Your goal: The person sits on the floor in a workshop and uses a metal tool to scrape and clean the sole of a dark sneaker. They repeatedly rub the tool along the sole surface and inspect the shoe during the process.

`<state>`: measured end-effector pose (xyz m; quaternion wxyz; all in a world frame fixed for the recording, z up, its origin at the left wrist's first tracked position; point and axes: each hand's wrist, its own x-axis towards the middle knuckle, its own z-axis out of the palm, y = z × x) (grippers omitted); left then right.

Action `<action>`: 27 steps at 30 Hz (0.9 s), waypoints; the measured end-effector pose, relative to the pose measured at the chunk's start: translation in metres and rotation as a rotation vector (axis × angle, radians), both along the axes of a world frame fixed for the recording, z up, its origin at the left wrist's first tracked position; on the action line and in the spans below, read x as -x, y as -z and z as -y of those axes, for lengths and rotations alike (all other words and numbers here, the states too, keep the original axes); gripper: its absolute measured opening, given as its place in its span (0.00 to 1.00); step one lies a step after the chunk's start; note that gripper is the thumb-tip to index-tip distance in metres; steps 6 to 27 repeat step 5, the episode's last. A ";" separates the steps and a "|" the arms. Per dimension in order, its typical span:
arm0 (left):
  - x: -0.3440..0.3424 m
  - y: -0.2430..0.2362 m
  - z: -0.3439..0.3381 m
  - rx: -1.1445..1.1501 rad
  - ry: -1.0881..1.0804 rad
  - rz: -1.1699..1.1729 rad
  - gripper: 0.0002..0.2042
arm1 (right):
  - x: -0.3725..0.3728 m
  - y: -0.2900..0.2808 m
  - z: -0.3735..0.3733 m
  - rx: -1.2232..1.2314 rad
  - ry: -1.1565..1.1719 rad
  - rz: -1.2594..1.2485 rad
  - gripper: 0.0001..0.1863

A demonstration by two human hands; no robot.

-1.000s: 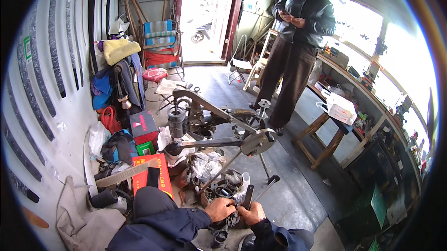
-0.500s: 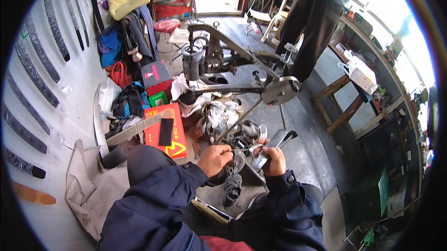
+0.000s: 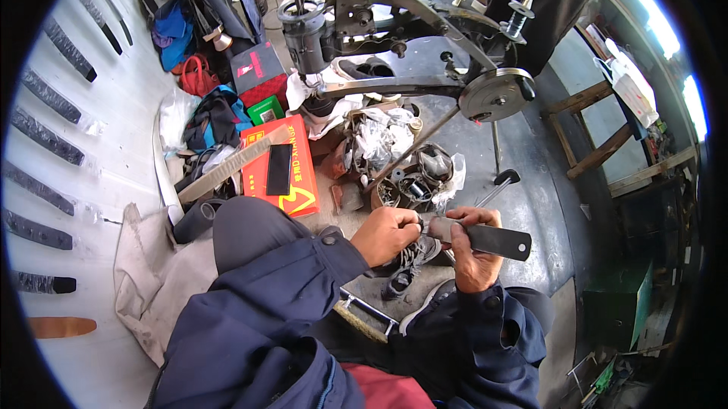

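— What differs from half a second ago?

— The view has dipped closer to the lap; the standing person's dark trousers (image 3: pixel 531 0) now sit cut off at the top edge of the floor (image 3: pixel 523 204), and the hands fill the middle. The flat dark strip (image 3: pixel 485 238), then half hidden, now lies level and plain across the fists.

— How do the hands stand?

— The right hand (image 3: pixel 474 253) is closed around the strip, a matte grey-black slab with a rounded end and a small hole at its far tip. The left hand (image 3: pixel 390 233) is curled, fingertips pinching at the strip's near end. Whether anything small sits between those fingertips cannot be told.

— And beneath?

— A worn grey laced shoe (image 3: pixel 406 269) lies under the hands, by the knees. Beyond, toward the floor's far side, a black cast-iron stitching machine (image 3: pixel 364 22) with a round steel flywheel (image 3: pixel 497 94). Left, a glossy red box (image 3: pixel 292 174) bearing a black rectangular block (image 3: pixel 278 169), beside crumpled plastic bags (image 3: pixel 383 136).
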<state>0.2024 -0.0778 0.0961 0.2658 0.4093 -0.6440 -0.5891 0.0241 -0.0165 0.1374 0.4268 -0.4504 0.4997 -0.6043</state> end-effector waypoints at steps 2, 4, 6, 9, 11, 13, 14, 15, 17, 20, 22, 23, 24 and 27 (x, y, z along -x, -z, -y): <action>0.005 0.002 0.001 -0.048 -0.003 -0.002 0.11 | 0.004 0.007 0.003 0.045 -0.011 -0.092 0.09; 0.010 0.004 0.003 -0.032 0.012 0.013 0.11 | 0.012 0.014 0.003 0.059 -0.060 -0.197 0.09; 0.012 0.004 0.004 -0.049 0.022 0.014 0.12 | 0.015 0.018 0.003 0.070 -0.081 -0.243 0.10; 0.012 0.004 0.004 -0.049 0.022 0.014 0.12 | 0.015 0.018 0.003 0.070 -0.081 -0.243 0.10; 0.012 0.004 0.004 -0.049 0.022 0.014 0.12 | 0.015 0.018 0.003 0.070 -0.081 -0.243 0.10; 0.012 0.004 0.004 -0.049 0.022 0.014 0.12 | 0.015 0.018 0.003 0.070 -0.081 -0.243 0.10; 0.012 0.004 0.004 -0.049 0.022 0.014 0.12 | 0.015 0.018 0.003 0.070 -0.081 -0.243 0.10; 0.012 0.004 0.004 -0.049 0.022 0.014 0.12 | 0.015 0.018 0.003 0.070 -0.081 -0.243 0.10; 0.012 0.004 0.004 -0.049 0.022 0.014 0.12 | 0.015 0.018 0.003 0.070 -0.081 -0.243 0.10; 0.012 0.004 0.004 -0.049 0.022 0.014 0.12 | 0.015 0.018 0.003 0.070 -0.081 -0.243 0.10; 0.012 0.004 0.004 -0.049 0.022 0.014 0.12 | 0.015 0.018 0.003 0.070 -0.081 -0.243 0.10; 0.012 0.004 0.004 -0.049 0.022 0.014 0.12 | 0.015 0.018 0.003 0.070 -0.081 -0.243 0.10; 0.012 0.004 0.004 -0.049 0.022 0.014 0.12 | 0.015 0.018 0.003 0.070 -0.081 -0.243 0.10; 0.012 0.004 0.004 -0.049 0.022 0.014 0.12 | 0.015 0.018 0.003 0.070 -0.081 -0.243 0.10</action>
